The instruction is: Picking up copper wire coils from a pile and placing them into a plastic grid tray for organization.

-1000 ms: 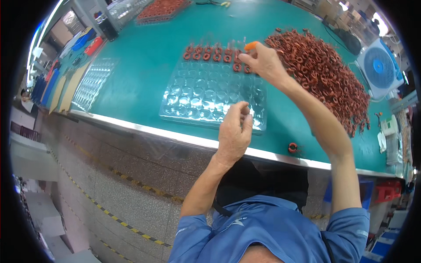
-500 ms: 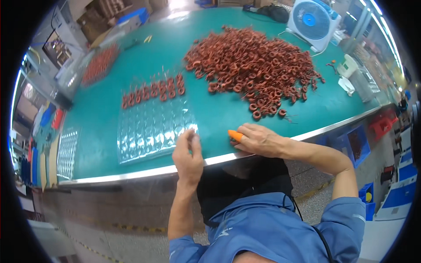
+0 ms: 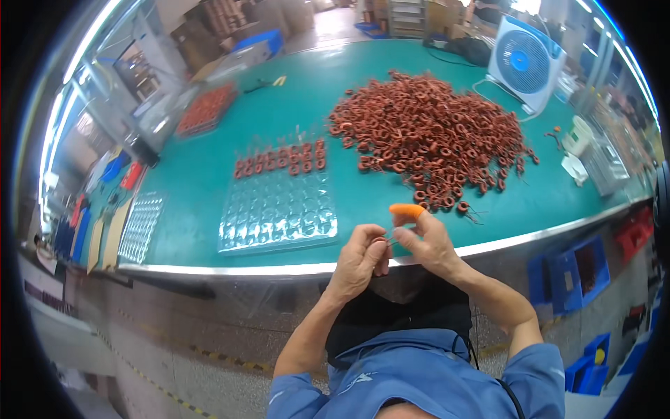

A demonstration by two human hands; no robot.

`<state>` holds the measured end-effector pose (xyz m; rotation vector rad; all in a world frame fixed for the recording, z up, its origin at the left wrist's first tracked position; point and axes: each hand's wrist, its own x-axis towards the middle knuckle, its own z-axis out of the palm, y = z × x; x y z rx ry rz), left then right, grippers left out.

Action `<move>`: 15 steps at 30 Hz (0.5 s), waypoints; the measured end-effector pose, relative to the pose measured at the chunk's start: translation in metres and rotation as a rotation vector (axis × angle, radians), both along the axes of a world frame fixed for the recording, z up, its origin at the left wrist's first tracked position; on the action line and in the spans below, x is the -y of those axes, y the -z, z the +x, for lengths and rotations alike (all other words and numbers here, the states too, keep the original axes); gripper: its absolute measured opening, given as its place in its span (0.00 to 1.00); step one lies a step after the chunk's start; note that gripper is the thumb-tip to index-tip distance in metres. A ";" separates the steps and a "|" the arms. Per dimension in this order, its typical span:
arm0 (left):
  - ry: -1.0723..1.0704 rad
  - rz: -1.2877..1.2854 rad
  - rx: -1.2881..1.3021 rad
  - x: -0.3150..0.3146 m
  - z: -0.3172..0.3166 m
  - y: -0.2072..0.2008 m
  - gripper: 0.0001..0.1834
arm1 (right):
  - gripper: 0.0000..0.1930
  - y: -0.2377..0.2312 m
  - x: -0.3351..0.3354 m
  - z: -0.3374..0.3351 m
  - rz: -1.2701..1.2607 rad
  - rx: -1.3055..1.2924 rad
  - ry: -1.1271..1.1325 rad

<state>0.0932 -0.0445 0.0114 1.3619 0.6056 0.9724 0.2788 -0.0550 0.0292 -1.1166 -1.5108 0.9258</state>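
Just over the table's front edge, my two hands meet. My left hand (image 3: 359,264) is closed, its fingertips pinching a small red wire-wound ring coil (image 3: 380,240) mostly hidden by the fingers. Thin wire leads run from it toward my right hand (image 3: 433,244), whose thumb and fingers close on them. An orange finger cot (image 3: 407,209) covers a fingertip of that hand. To the left lies a clear plastic tray (image 3: 276,209) with round pockets; coils (image 3: 279,159) stand in its far rows. Beyond my right hand spreads a large heap of red coils (image 3: 429,129).
A filled tray of coils (image 3: 207,109) lies at the far left, with pliers (image 3: 265,84) beside it. Another clear tray (image 3: 142,227) lies at the near left. A blue-and-white fan (image 3: 523,63) stands at the back right. Blue bins (image 3: 569,276) sit below the right edge.
My left hand has moved right from beside the tray to meet my right hand. The coil under my right fingers has been lifted off the table. The view has shifted.
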 end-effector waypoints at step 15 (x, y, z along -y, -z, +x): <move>-0.100 0.267 -0.080 0.024 0.007 -0.031 0.12 | 0.17 -0.032 -0.004 0.020 -0.296 -0.324 -0.422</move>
